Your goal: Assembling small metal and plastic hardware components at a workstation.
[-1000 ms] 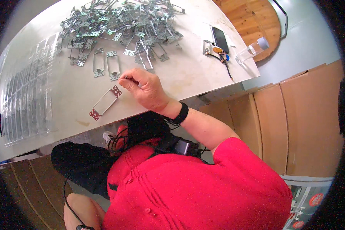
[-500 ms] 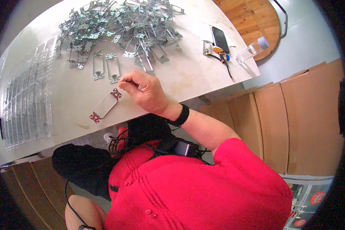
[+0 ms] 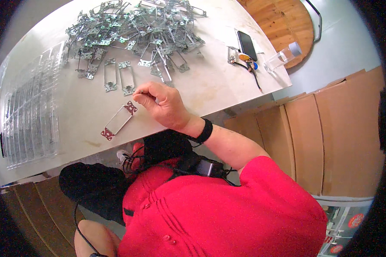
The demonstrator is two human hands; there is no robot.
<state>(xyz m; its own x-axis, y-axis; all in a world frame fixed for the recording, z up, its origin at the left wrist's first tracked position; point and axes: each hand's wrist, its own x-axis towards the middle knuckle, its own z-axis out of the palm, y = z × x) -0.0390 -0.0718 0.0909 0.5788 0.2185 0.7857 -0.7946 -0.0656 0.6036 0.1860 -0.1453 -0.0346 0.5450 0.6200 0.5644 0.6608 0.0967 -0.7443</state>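
Note:
My right hand, a black band on its wrist, is raised at the table's front edge. Its thumb and fingers are pinched together; a tiny dark spot shows at the tips, too small to name. Just left of the fingertips lies a rectangular wire frame with reddish-brown end plates. Beyond it two silver metal frames lie side by side, near a large tangled heap of similar frames. Of my left arm only a bare part shows at the lower left; the left hand is out of sight.
Clear plastic trays lie at the table's left. At the right are a phone, a black cable with a yellow and a blue piece, and a clear bottle with a grey cap. Cardboard stands beyond the table's right edge.
The whole view has shifted very slightly. My right hand keeps the same pinch in nearly the same place, and the frames on the table have not moved.

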